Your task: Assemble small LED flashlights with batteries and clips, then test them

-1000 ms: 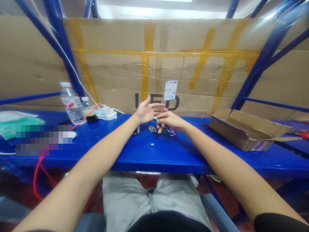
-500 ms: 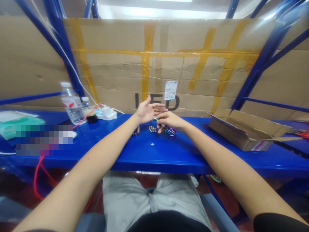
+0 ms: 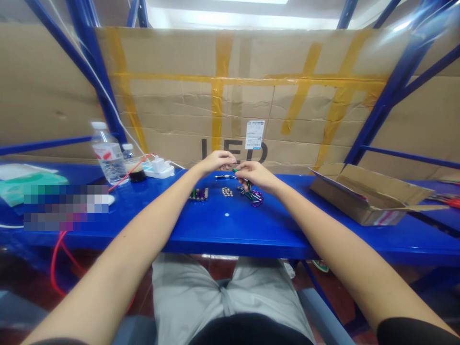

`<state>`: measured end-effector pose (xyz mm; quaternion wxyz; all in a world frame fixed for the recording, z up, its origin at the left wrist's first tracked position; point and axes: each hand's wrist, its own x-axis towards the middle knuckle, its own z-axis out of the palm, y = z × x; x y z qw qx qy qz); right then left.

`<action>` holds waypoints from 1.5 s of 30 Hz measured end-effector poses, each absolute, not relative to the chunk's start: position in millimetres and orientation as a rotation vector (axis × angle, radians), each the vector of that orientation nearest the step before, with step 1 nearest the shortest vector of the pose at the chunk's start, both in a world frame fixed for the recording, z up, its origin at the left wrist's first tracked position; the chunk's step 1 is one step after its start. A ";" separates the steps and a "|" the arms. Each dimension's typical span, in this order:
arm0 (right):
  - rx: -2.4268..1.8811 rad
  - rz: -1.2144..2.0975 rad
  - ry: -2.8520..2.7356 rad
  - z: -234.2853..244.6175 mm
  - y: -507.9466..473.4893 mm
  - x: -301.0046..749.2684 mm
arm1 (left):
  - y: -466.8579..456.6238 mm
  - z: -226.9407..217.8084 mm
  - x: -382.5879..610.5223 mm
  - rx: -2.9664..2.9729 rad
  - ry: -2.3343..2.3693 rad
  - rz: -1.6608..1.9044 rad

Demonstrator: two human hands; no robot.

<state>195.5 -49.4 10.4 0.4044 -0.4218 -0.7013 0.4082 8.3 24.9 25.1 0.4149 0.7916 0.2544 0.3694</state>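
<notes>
Pale grey trousers (image 3: 187, 290) (black sleeves (image 3: 413, 329))

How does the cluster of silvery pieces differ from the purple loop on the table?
The silvery pieces are small and roundish; the purple loop is larger and ring-like. The silvery pieces sit grouped to the left, the purple loop to their right. Both lie on the blue table.

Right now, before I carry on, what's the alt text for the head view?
The right hand pinches a small green item close to the left hand, above a blue table. On it lie small metallic pieces, a row of small cylinders and a purple carabiner; an open cardboard box sits farther right.
</notes>
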 end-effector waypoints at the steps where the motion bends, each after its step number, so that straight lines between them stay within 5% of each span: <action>1: -1.084 1.019 -1.747 10.2 -47.4 197.1 | 25.1 26.0 5.9 2.044 0.651 0.860; 13: -1.131 0.989 -1.933 1.5 -15.8 213.0 | 36.5 9.0 6.6 2.207 0.755 0.805; 45: -1.554 0.035 -2.191 -30.7 57.8 212.4 | 62.9 -28.4 -12.5 2.773 1.504 0.567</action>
